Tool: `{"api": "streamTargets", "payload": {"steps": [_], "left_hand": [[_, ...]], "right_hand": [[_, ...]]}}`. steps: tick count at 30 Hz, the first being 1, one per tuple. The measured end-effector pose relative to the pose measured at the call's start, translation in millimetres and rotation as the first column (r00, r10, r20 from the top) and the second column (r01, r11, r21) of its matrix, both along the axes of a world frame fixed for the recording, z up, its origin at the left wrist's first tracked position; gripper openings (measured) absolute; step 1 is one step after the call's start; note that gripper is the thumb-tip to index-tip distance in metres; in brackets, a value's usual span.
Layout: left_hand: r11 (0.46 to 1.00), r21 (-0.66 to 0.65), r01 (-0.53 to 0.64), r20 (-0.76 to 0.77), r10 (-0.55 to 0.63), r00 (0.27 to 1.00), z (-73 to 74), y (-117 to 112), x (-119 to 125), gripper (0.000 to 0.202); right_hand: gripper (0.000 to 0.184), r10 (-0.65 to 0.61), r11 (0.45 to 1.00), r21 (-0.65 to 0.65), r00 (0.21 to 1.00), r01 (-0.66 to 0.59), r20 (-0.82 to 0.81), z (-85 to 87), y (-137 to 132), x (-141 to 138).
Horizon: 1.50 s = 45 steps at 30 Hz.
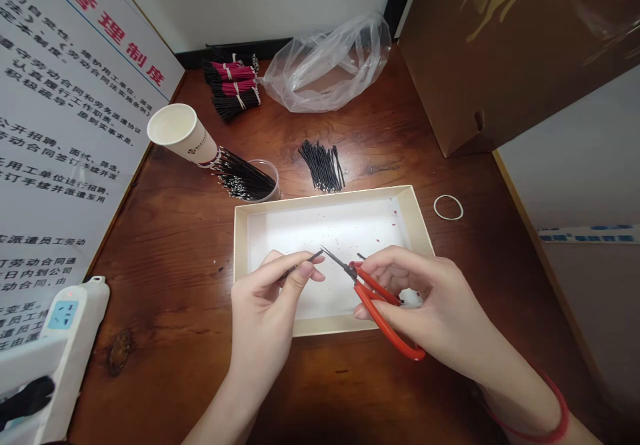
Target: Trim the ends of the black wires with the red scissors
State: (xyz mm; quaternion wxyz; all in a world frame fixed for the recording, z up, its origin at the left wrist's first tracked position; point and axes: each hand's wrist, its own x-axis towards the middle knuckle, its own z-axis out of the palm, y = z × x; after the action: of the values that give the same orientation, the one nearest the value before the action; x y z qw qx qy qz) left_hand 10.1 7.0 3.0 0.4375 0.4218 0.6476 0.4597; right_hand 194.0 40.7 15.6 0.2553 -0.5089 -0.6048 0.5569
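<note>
My left hand (273, 305) pinches a short black wire (314, 256) between thumb and forefinger, its end pointing up and right. Red-handled scissors (383, 301) are in my right hand (425, 298), with their slim blade tips close to the wire's end. Whether the tips touch the wire I cannot tell. The small dark end of something, perhaps another wire, shows by my right fingers. Both hands are over a shallow cream box (330, 198) with a white bottom, where small dark and red scraps lie scattered.
Black wires (323, 167) lie in a loose pile behind the box. More wires fill a clear cup (270, 181), beside a tilted paper cup (180, 135). Banded black and red bundles (233, 88), a plastic bag (327, 71), a rubber band (449, 207) and a power strip (75, 338) surround them.
</note>
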Motion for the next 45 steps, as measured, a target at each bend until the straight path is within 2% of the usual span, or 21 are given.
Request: {"api": "streamTargets", "payload": {"steps": [27, 34, 38, 45], "left_hand": [[0.999, -0.019, 0.04, 0.021, -0.04, 0.999, 1.5, 2.5, -0.7, 0.02], [0.998, -0.011, 0.063, 0.005, -0.062, 0.998, 0.4, 2.0, -1.5, 0.02], [0.997, -0.009, 0.076, 0.006, -0.076, 0.997, 0.6, 1.8, -1.6, 0.022], [0.996, -0.012, 0.086, 0.009, -0.086, 0.996, 1.0, 2.3, -1.1, 0.024]], "right_hand": [[0.01, 0.007, 1.0, -0.009, 1.0, -0.007, -0.011, 1.3, 0.4, 0.5], [0.02, -0.081, 0.995, 0.064, 0.997, 0.08, 0.017, 1.1, -0.6, -1.7], [0.026, -0.057, 0.998, 0.031, 0.998, 0.056, 0.038, 3.8, -1.2, -3.8], [0.025, -0.045, 0.999, 0.025, 0.998, 0.044, 0.045, 1.9, -1.7, -5.1]]}}
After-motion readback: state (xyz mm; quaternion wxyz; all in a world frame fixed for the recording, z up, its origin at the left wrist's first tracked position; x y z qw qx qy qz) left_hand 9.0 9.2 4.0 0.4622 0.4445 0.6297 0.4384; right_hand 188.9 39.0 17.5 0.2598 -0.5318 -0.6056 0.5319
